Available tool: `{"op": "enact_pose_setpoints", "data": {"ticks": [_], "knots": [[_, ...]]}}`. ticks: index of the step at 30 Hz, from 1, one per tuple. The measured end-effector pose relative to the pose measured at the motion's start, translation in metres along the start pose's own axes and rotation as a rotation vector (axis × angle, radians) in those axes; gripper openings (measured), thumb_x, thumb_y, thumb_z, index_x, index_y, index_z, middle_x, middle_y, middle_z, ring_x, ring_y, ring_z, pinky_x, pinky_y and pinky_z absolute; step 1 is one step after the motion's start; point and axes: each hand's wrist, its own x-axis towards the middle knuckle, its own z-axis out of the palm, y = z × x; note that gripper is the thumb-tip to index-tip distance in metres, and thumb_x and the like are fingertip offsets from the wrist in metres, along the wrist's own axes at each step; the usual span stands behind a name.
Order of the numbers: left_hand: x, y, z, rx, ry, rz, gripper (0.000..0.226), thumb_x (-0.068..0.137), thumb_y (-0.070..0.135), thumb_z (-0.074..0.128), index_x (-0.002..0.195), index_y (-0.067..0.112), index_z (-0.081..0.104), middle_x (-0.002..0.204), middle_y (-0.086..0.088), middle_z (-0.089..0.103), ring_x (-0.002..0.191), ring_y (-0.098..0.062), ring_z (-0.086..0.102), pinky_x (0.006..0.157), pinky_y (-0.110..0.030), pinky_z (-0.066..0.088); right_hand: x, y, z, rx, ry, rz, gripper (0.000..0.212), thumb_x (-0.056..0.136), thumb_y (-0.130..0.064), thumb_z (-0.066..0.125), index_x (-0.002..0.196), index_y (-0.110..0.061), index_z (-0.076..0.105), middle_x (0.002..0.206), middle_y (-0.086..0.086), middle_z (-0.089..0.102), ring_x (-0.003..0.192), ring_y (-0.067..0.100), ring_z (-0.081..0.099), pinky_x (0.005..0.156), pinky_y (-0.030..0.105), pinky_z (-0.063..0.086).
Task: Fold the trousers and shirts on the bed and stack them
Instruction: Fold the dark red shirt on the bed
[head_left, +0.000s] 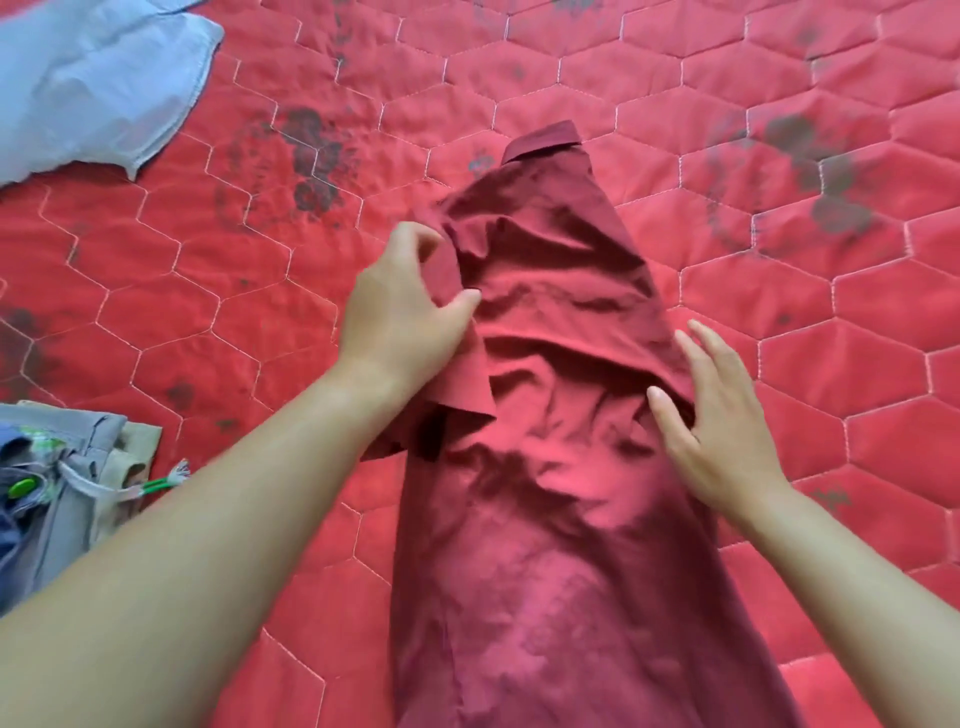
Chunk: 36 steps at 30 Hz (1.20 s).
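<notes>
While both forearms reach over the bed (779, 130), the dark red shirt (545, 519) lies lengthwise between the hands, collar at its far end, folded narrow and wrinkled. Left hand (405, 317): fingers curled, thumb and fingers pinching a fold of the shirt's left edge, with the short sleeve draped below the wrist. Right hand (711, 421): released, fingers spread and nearly straight, palm pressing flat on the shirt's right edge; it grasps nothing. Beyond and well left of the left hand lies a light blue garment (93, 83). Near the left forearm, at the frame's edge, sits a stack of grey and beige trousers (67, 478) with a white drawstring.
</notes>
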Motion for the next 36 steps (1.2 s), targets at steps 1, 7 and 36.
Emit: {"op": "enact_pose_setpoints", "data": {"ticks": [1, 7, 36], "knots": [[-0.014, 0.018, 0.011, -0.016, -0.127, 0.073, 0.053, 0.073, 0.033, 0.072, 0.118, 0.021, 0.047, 0.102, 0.005, 0.061, 0.100, -0.024, 0.059, 0.078, -0.025, 0.038, -0.011, 0.005, -0.007, 0.002, -0.002, 0.027, 0.058, 0.090, -0.032, 0.051, 0.142, -0.012, 0.033, 0.152, 0.003, 0.026, 0.141, 0.020, 0.020, 0.114, 0.042, 0.019], [-0.075, 0.034, 0.068, 0.116, -0.709, 0.126, 0.049, 0.087, 0.043, 0.056, 0.131, 0.024, 0.046, 0.126, -0.001, 0.058, 0.119, -0.019, 0.051, 0.098, -0.033, 0.039, -0.036, 0.003, -0.027, 0.091, 0.062, 0.048, 0.048, 0.087, -0.029, 0.049, 0.128, -0.003, 0.049, 0.134, 0.012, 0.047, 0.128, 0.026, 0.040, 0.108, 0.028, 0.023], [-0.299, -0.075, 0.021, 0.296, -0.316, -0.146, 0.050, 0.086, 0.031, 0.059, 0.134, 0.024, 0.046, 0.151, -0.006, 0.026, 0.133, -0.028, 0.032, 0.099, -0.047, 0.036, -0.225, 0.032, -0.006, -0.096, -0.135, 0.238, 0.057, 0.081, -0.024, 0.067, 0.134, -0.017, 0.047, 0.145, 0.012, 0.029, 0.131, 0.034, 0.031, 0.099, 0.053, 0.035]]}}
